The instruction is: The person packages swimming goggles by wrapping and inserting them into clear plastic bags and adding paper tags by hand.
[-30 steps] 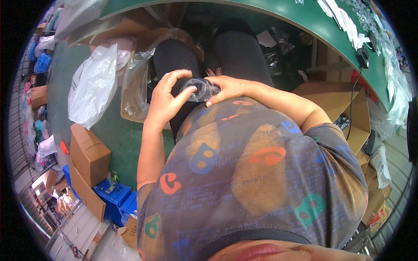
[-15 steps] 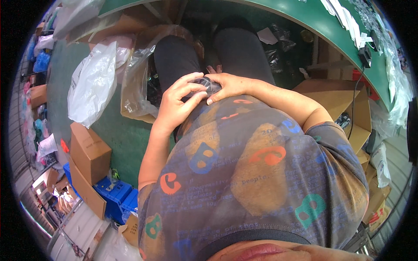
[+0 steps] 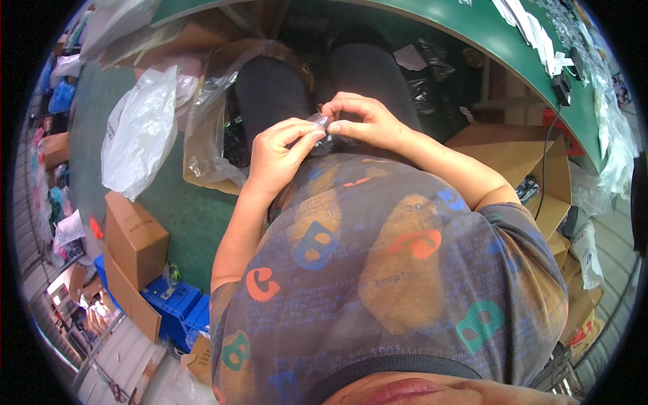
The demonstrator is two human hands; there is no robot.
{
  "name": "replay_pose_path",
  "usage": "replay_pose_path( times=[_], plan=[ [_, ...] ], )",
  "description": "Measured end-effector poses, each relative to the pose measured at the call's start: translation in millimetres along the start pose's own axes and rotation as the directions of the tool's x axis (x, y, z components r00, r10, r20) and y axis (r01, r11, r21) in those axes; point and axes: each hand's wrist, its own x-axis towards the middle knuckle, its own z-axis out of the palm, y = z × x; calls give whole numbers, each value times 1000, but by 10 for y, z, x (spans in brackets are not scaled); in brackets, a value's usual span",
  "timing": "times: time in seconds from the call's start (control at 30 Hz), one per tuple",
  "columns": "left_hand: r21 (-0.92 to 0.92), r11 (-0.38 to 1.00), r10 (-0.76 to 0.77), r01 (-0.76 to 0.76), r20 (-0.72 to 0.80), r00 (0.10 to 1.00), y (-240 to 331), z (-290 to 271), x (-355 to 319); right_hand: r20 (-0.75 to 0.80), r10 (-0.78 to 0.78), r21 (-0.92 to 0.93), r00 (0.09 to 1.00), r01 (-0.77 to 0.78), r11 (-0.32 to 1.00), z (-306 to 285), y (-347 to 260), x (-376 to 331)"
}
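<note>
In front of my lap, a small clear plastic bag (image 3: 320,122) is between my two hands. My left hand (image 3: 283,147) pinches its edge between thumb and fingers. Close against it, my right hand (image 3: 368,120) is closed in a pinch, thumb and fingertips meeting on the same plastic. Something dark shows through or under the bag below the fingertips, but its kind is hidden. An open cardboard box (image 3: 196,152) lined with clear plastic stands beside my left leg, with dark packed items inside.
A white plastic bag (image 3: 140,131) lies left of the lined box. Folded cardboard boxes (image 3: 138,243) and blue crates (image 3: 172,307) stand at the lower left. A green table (image 3: 466,30) curves across the far side, with white strips and a cable (image 3: 550,145). More open boxes (image 3: 506,145) are at the right.
My hands were wrapped around a dark item in clear plastic low at my lap. Now the fingertips have come together on the plastic's edge, and the right hand has lifted its fingers into a pinch.
</note>
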Motion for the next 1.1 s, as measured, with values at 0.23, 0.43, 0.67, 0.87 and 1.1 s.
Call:
replay_pose_path(
  times=[0.23, 0.43, 0.67, 0.87, 1.1],
  plan=[
    [1, 1000, 12, -12, 77, 997, -31, 48, 168, -136, -245, -295, 960, 197, 935, -71, -147, 28],
    [-59, 998, 29, -21, 151, 988, -49, -83, 177, -240, -169, -275, 956, 100, 956, -51, -161, -38],
    [5, 999, 37, -37, 75, 997, -71, -89, 99, -183, 25, 209, 983, 14, 978, 17, -1, -94],
    [37, 988, 154, -153, -21, 988, -197, 24, 142, -106, 129, 334, 986, -86, 938, -138, -63, -33],
    [-24, 994, 109, -108, 38, 993, -205, 48, 205, -75, -51, -88, 996, 44, 995, -279, 41, 24]
  ],
)
